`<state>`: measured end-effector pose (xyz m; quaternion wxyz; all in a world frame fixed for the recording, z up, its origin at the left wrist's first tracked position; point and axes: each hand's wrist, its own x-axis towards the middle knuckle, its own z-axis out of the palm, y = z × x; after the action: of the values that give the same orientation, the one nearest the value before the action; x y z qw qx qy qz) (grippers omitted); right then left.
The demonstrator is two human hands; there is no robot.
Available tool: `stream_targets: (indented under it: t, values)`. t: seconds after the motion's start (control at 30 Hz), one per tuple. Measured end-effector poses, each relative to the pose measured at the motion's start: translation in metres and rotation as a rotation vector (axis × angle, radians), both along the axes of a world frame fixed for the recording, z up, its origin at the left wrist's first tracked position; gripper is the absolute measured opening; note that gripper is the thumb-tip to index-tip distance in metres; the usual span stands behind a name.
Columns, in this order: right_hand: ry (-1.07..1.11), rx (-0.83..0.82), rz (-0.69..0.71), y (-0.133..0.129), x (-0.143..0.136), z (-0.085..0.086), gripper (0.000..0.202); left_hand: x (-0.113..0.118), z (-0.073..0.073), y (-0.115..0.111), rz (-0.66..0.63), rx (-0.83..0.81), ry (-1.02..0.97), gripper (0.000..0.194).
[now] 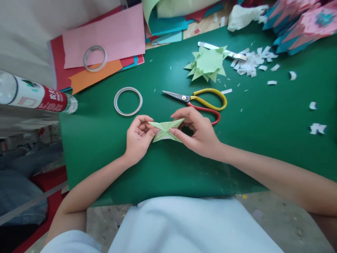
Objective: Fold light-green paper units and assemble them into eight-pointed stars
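Grip of the left hand (138, 137) was pinched on the left side of a small folded green paper (164, 126), while the right hand (198, 135) held its right side, thumb resting on the near face. The paper was between the two grips, over the green worktop (168, 175). Just beyond the left grip lay a tape ring (115, 102); just beyond the right, scissors (184, 98) with one yellow and one red handle. Farther past the right grip sat a spiky green paper piece (210, 60), white scraps (252, 62) beside it.
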<state>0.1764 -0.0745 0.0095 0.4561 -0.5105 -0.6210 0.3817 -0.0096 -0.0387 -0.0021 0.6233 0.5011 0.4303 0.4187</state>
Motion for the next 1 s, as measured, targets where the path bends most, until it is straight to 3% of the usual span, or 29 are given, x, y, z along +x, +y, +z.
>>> stream_targets:
  t: [0.23,0.43,0.57,0.67,0.73,0.8,0.87,1.0]
  values:
    - [0.211,-0.167,-0.034,0.002,-0.002,0.001,0.030,0.001,0.004,-0.004,-0.062,-0.009,0.036,0.033]
    - [0.299,-0.221,-0.013,0.000,-0.004,0.001,0.037,0.000,0.002,-0.002,-0.045,0.021,0.050,0.033]
    - [0.303,-0.222,-0.045,0.000,-0.004,-0.001,0.031,-0.001,-0.001,-0.002,-0.075,0.107,0.096,0.029]
    - [0.231,-0.178,-0.049,0.001,-0.001,-0.002,0.018,-0.010,-0.001,0.005,-0.039,0.387,0.226,0.025]
    - [0.160,-0.132,-0.040,0.002,0.001,-0.002,0.008,-0.020,0.000,0.015,0.069,0.655,0.375,0.019]
    - [0.087,-0.079,-0.012,0.003,0.003,-0.003,0.002,-0.030,0.002,0.026,0.148,0.794,0.562,0.018]
    - [0.006,-0.021,0.034,0.003,0.004,-0.004,0.003,-0.037,0.003,0.036,0.189,0.823,0.759,0.022]
    - [-0.231,0.146,0.091,0.003,0.005,-0.009,0.008,-0.038,0.001,0.042,0.100,0.719,0.972,0.021]
